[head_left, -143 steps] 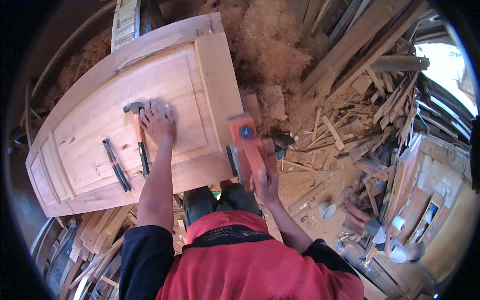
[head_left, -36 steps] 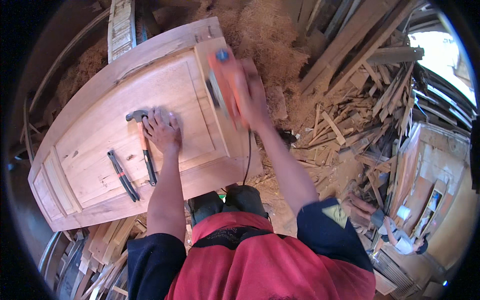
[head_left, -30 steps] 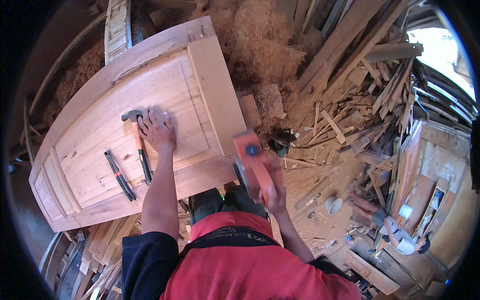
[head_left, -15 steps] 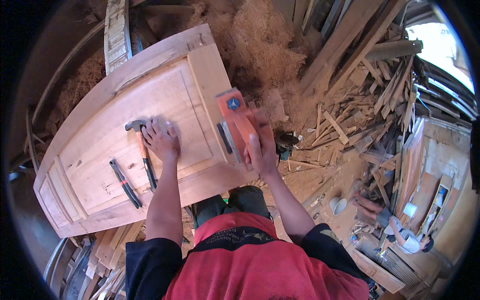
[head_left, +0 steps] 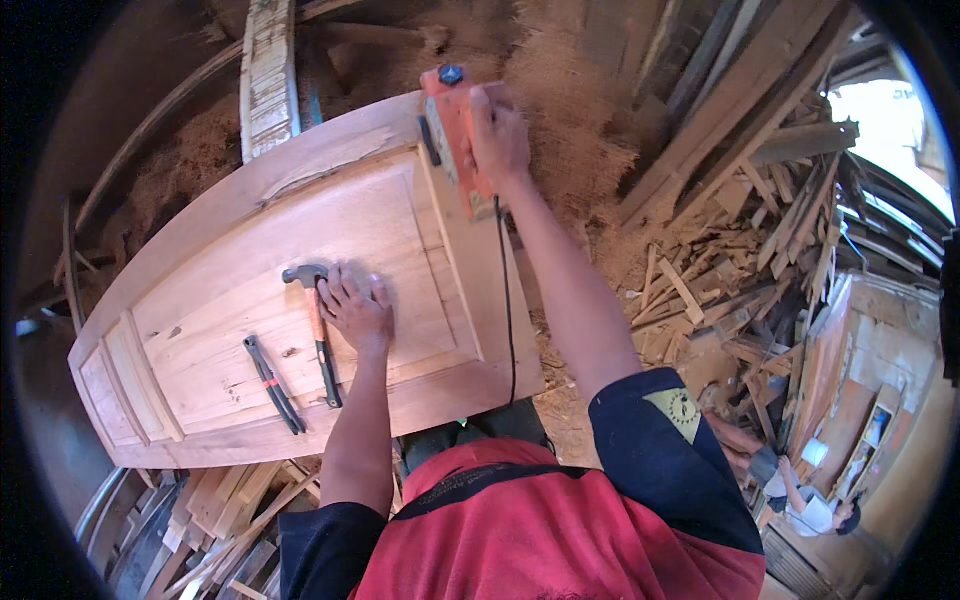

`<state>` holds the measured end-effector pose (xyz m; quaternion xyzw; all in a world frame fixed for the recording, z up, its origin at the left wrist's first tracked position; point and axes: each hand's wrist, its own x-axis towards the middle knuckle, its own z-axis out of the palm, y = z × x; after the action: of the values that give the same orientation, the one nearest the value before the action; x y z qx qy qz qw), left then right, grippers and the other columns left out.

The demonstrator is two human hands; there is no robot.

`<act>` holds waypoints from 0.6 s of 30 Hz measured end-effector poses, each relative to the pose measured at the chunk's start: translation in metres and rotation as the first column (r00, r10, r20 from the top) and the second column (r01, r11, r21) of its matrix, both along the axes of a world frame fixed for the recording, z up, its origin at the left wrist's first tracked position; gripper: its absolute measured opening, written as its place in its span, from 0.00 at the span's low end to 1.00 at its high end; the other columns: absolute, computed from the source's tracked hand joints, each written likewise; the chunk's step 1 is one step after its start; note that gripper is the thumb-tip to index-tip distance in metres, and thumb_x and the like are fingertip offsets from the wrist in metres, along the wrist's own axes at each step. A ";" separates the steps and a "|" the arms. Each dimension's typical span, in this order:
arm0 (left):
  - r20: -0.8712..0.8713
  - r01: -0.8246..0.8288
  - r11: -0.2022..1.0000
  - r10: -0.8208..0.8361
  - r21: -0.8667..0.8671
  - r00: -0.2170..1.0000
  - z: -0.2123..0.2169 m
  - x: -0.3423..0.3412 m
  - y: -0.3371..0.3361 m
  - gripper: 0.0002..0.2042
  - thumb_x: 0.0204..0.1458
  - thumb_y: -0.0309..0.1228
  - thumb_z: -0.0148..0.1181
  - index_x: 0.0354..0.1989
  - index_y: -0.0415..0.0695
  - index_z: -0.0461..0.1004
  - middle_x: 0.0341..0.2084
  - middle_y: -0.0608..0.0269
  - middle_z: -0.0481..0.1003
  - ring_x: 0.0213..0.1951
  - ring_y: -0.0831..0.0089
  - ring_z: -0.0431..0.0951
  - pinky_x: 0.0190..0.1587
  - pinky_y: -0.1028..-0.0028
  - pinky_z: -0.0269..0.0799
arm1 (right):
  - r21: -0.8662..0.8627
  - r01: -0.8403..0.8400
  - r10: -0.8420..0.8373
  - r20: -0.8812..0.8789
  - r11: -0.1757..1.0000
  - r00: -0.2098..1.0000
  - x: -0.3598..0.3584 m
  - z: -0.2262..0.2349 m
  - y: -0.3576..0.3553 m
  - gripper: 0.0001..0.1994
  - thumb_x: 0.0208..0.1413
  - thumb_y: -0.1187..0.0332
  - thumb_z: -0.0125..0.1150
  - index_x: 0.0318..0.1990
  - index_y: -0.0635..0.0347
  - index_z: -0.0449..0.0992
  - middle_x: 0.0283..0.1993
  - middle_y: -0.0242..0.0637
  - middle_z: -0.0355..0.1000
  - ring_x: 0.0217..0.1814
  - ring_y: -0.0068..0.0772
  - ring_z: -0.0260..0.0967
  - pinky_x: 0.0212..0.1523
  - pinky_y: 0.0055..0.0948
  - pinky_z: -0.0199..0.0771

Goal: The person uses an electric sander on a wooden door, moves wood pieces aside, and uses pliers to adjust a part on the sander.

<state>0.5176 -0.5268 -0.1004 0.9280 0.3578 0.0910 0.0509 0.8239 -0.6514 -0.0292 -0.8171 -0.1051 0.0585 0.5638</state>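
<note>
A pale wooden door (head_left: pixel 375 225) with recessed panels and a curved far edge lies flat before me. My right hand (head_left: pixel 500 140) grips an orange electric hand planer (head_left: pixel 455 125), which rests on the door's right end near the far corner. From the planer a black cord (head_left: pixel 508 300) runs back across the wood. My left hand (head_left: pixel 358 308) presses down on the main panel with its fingers spread. Beside it lies a claw hammer (head_left: pixel 323 345), its head close to my fingertips. Further left is a pair of pincers (head_left: pixel 272 385) with dark handles and a red band.
Wood shavings (head_left: pixel 570 150) are heaped beyond the door. Offcuts (head_left: pixel 710 270) pile up at the right, near leaning planks (head_left: pixel 740 100). Stacked boards (head_left: pixel 220 510) lie below the door's near edge. Another person (head_left: pixel 815 510) sits at the lower right.
My right hand has carried the planer away from me, from beside the door's near right end to its far right corner. My left hand stays on the panel by the hammer.
</note>
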 end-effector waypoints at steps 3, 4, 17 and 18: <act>-0.035 0.010 1.000 -0.009 0.018 0.999 0.003 0.007 0.002 0.28 0.58 0.48 0.53 0.64 0.49 0.64 0.65 0.62 0.62 0.68 0.50 0.55 0.69 0.47 0.45 | -0.025 0.127 -0.120 0.193 0.992 0.974 0.052 -0.009 0.025 0.32 0.65 0.39 0.44 0.29 0.60 0.79 0.13 0.34 0.68 0.14 0.28 0.70 0.20 0.29 0.70; 0.004 0.057 0.998 -0.057 0.010 0.998 0.006 0.014 0.000 0.28 0.58 0.48 0.53 0.64 0.49 0.64 0.65 0.62 0.62 0.68 0.51 0.55 0.69 0.47 0.45 | 0.008 0.183 -0.177 0.307 0.983 0.935 0.073 -0.008 0.023 0.32 0.65 0.38 0.44 0.29 0.59 0.79 0.14 0.34 0.69 0.15 0.28 0.70 0.20 0.29 0.70; 0.012 0.065 0.996 -0.066 0.056 0.998 -0.010 0.001 0.001 0.28 0.58 0.50 0.52 0.64 0.50 0.65 0.66 0.64 0.61 0.70 0.54 0.53 0.70 0.48 0.44 | 0.177 0.023 0.038 -0.338 0.984 0.941 -0.276 0.052 -0.176 0.25 0.66 0.47 0.45 0.47 0.63 0.76 0.29 0.38 0.69 0.31 0.35 0.67 0.31 0.32 0.66; 0.021 0.069 0.996 -0.071 0.060 0.997 -0.012 0.002 0.002 0.28 0.58 0.51 0.51 0.64 0.50 0.65 0.66 0.64 0.61 0.70 0.54 0.52 0.70 0.48 0.44 | 0.195 0.088 0.000 -0.409 0.977 0.913 -0.326 0.062 -0.202 0.24 0.66 0.48 0.46 0.48 0.64 0.75 0.26 0.34 0.68 0.26 0.29 0.66 0.27 0.29 0.64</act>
<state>0.5200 -0.5249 -0.1124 0.9399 0.3217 0.1102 0.0306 0.4983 -0.8531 0.0333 -0.7252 0.0274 0.2030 0.6574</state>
